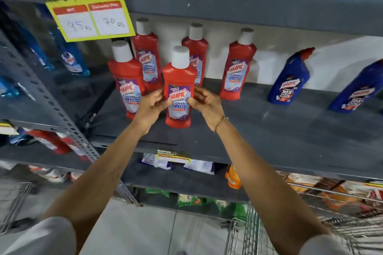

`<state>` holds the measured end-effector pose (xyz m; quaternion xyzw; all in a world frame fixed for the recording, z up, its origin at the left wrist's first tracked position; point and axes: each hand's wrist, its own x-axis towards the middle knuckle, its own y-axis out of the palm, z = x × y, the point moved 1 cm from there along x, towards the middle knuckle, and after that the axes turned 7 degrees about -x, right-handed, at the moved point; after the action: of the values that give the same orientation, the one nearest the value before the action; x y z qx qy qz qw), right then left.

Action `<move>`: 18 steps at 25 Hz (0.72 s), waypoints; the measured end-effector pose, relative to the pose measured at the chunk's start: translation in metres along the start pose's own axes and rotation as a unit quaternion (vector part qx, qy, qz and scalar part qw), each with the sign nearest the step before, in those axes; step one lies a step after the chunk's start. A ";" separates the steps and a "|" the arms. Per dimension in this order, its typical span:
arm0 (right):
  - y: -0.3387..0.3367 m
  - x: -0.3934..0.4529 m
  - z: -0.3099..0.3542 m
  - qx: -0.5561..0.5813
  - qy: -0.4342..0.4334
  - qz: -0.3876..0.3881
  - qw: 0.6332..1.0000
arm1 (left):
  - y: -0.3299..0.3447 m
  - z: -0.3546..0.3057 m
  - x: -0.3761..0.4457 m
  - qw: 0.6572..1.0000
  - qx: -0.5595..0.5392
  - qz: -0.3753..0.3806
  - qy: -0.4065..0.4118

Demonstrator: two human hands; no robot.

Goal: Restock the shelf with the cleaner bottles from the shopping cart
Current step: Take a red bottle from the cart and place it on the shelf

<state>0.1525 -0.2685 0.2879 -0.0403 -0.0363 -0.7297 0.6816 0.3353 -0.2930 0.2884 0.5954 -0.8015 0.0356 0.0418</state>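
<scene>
A red Harpic bathroom cleaner bottle point(179, 80) with a white cap stands upright near the front of the grey shelf point(269, 130). My left hand point(150, 107) grips its left side and my right hand point(204, 101) grips its right side, fingers on the label. Several more red bottles stand behind it: one at the left point(126, 74), one behind that point(147, 51), one partly hidden behind the held bottle point(195, 47) and one to the right point(238, 64). The shopping cart point(248, 232) shows at the bottom right, its contents hard to make out.
Two blue Harpic toilet cleaner bottles point(290, 80) point(358, 89) stand further right on the same shelf. A yellow price tag point(91, 16) hangs from the upper shelf. Blue bottles point(70, 58) fill the neighbouring rack at left. Packets sit on the lower shelves.
</scene>
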 end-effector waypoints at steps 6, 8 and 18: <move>0.002 0.001 -0.008 -0.011 0.020 0.019 1.000 | 0.000 0.002 -0.007 1.000 0.019 0.005 0.010; 0.003 -0.003 -0.002 -0.032 0.023 0.028 0.999 | 0.000 -0.001 -0.014 0.996 0.061 -0.042 0.045; -0.072 -0.142 -0.031 -0.190 0.016 -0.227 0.955 | 0.144 0.024 -0.094 0.980 0.101 -0.042 0.166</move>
<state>0.0902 -0.1266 0.2420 -0.1477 0.1056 -0.8591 0.4784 0.2241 -0.1650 0.2537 0.6159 -0.7498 0.2128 0.1149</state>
